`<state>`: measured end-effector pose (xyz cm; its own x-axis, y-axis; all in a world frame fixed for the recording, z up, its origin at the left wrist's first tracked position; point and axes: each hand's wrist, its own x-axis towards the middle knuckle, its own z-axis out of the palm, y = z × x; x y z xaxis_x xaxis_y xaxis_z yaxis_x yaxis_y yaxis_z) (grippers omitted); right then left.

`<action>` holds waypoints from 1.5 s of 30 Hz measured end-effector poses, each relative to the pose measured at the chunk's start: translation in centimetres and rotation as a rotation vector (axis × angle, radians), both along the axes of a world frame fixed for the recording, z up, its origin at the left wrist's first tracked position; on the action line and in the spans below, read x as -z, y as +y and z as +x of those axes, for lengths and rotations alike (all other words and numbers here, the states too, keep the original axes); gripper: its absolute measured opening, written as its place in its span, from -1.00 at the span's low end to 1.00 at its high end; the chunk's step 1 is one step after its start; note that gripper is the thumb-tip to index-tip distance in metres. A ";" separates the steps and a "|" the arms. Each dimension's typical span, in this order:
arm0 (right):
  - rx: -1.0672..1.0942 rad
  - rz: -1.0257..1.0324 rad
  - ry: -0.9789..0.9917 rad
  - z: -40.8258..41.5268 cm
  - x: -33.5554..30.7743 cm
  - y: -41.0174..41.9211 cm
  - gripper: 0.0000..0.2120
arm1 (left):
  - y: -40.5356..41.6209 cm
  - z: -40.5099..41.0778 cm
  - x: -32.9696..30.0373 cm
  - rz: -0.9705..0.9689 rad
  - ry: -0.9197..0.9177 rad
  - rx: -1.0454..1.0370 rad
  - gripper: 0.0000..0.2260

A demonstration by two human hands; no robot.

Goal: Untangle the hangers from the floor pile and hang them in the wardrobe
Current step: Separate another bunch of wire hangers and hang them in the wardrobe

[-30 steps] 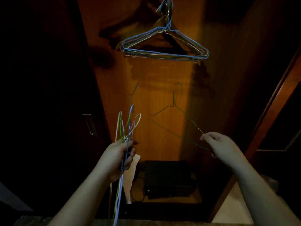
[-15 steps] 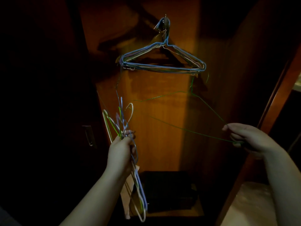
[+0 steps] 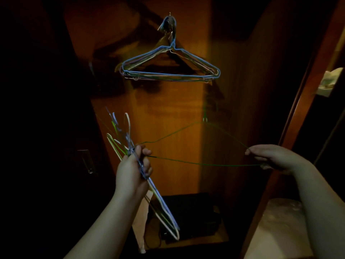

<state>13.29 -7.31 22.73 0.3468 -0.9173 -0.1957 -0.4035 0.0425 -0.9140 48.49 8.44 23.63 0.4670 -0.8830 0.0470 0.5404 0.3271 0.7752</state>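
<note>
My left hand [image 3: 133, 170] grips a bundle of wire hangers [image 3: 158, 200], white, blue and green, tilted with their hooks up to the left. My right hand [image 3: 274, 158] pinches the right corner of a thin green wire hanger [image 3: 196, 162]. That hanger stretches level between my hands, and its left corner reaches my left hand. Its hook [image 3: 205, 116] points up, well below the hung ones. Several wire hangers [image 3: 170, 71], mostly blue, hang from a metal hook [image 3: 169, 22] high on the wardrobe's wooden back panel [image 3: 168, 113].
A dark box [image 3: 194, 215] and a pale paper sheet [image 3: 141, 221] sit on the wardrobe floor. The wardrobe's right side wall [image 3: 270, 81] and door frame [image 3: 306, 90] stand at my right. A dark door with a metal handle [image 3: 87, 161] is at my left.
The view tilted up. My right hand moved right and up, drawing the green hanger out wide and level. My left hand's bundle tilted, hooks leaning left.
</note>
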 end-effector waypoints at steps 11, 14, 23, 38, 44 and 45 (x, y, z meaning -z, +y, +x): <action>-0.005 -0.340 0.223 14.7 0.5 5.9 -0.66 | -0.1 -2.1 1.0 0.063 0.026 -0.021 -0.83; -0.170 -0.021 -0.007 19.2 0.3 6.7 -0.57 | 0.2 -3.2 1.4 0.119 -0.044 -0.054 -0.84; -0.098 0.501 -0.226 24.7 0.9 5.0 -0.71 | 0.4 -3.1 2.8 0.202 -0.199 -0.031 -0.95; -0.116 0.100 0.278 17.4 -1.4 -1.1 -0.78 | 0.8 -1.7 1.4 0.167 -0.176 0.141 -0.81; -0.176 -0.496 0.759 12.0 -4.0 -3.9 -0.64 | -0.1 -0.4 -2.9 0.069 -0.235 0.051 -0.82; -0.143 -0.538 0.723 11.3 -4.3 -4.4 -0.64 | -0.4 0.0 -3.7 0.061 -0.254 0.037 -0.83</action>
<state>24.57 -11.73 27.01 0.4233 -0.9054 0.0318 -0.8544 -0.4107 -0.3184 48.46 8.05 27.32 0.4144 -0.9040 0.1047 0.3371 0.2593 0.9051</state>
